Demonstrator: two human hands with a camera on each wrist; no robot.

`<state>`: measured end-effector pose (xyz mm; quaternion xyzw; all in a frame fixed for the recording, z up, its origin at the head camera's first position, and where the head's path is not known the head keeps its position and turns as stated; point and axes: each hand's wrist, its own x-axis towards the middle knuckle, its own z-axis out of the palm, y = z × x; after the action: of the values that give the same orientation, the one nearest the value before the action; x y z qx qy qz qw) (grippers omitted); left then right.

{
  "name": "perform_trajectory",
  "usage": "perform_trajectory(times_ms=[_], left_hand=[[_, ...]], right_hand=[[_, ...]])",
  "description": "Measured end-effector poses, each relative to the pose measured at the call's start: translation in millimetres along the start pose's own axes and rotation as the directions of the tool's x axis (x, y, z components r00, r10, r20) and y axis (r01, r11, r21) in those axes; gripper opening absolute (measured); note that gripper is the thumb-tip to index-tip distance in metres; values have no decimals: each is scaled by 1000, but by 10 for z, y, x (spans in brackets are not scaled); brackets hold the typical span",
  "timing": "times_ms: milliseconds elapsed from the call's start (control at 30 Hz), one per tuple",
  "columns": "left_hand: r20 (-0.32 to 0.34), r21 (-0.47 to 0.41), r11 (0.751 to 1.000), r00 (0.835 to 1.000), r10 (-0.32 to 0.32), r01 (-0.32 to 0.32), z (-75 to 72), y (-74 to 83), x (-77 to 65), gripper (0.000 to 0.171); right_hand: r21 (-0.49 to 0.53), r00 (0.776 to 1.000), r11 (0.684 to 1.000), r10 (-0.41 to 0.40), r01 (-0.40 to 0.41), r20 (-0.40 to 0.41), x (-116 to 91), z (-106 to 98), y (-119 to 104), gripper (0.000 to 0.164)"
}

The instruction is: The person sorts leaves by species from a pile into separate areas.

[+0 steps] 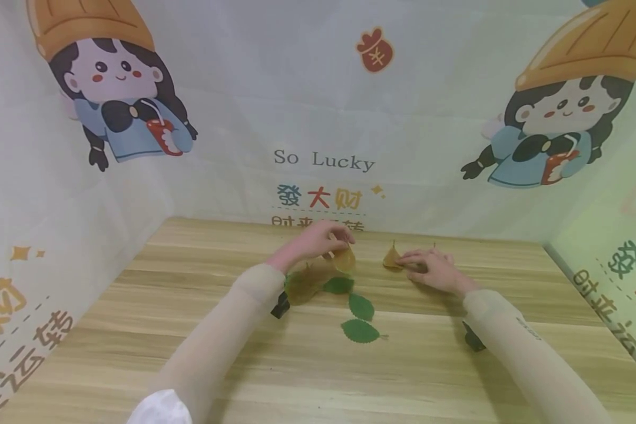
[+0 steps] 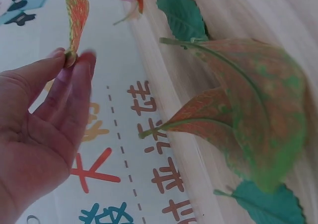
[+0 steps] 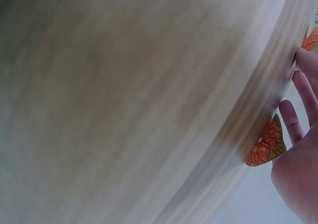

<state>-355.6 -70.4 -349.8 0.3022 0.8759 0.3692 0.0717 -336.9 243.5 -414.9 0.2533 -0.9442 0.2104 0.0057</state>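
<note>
1. A pale wood-grain tabletop (image 1: 297,371), streaked with darker bands, carries scattered leaves.
2. Nearest the front lies a serrated green leaf (image 1: 360,331), its stem pointing right; a second green leaf (image 1: 361,307) sits just behind it.
3. Farther back and left rests a third green leaf (image 1: 339,285).
4. Beside that, two mottled brown-green leaves (image 2: 263,110) overlap, with another green leaf (image 2: 271,204) at their left.
5. Toward the back right are an orange-mottled leaf (image 1: 391,258) and a red-orange leaf (image 3: 268,144); whether either lies flat is hard to tell.
</note>
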Motion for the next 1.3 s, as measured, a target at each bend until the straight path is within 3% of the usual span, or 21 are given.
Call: perform_trajectory(times_ms=[167, 433, 533, 700, 800, 1033, 1300], left_hand=[[-31, -65, 998, 999, -29, 27, 63, -46, 194, 25], [-147, -126, 992, 989, -31, 13, 227, -144, 465, 51], [-213, -189, 982, 975, -62, 21, 288, -149, 516, 45], [-297, -192, 981, 951, -86, 29, 378, -183, 529, 22], [-293, -194, 980, 950, -105, 48, 419, -212, 500, 15], [-195, -187, 975, 969, -153, 117, 451, -287, 411, 36], [-167, -184, 974, 973, -161, 129, 517, -407, 355, 38]], right_hand=[[-10, 1000, 1000, -3, 3, -2, 4, -5, 5, 38], [4, 1000, 1000, -7, 7, -2, 3, 2, 9, 38], [10, 1000, 1000, -4, 4, -2, 5, 10, 19, 38], [3, 1000, 1000, -7, 7, -2, 12, 11, 22, 38], [1, 1000, 1000, -7, 7, 2, 9, 12, 14, 38], [7, 1000, 1000, -8, 8, -3, 5, 10, 17, 38], [-11, 1000, 1000, -7, 7, -3, 7, 22, 23, 38]])
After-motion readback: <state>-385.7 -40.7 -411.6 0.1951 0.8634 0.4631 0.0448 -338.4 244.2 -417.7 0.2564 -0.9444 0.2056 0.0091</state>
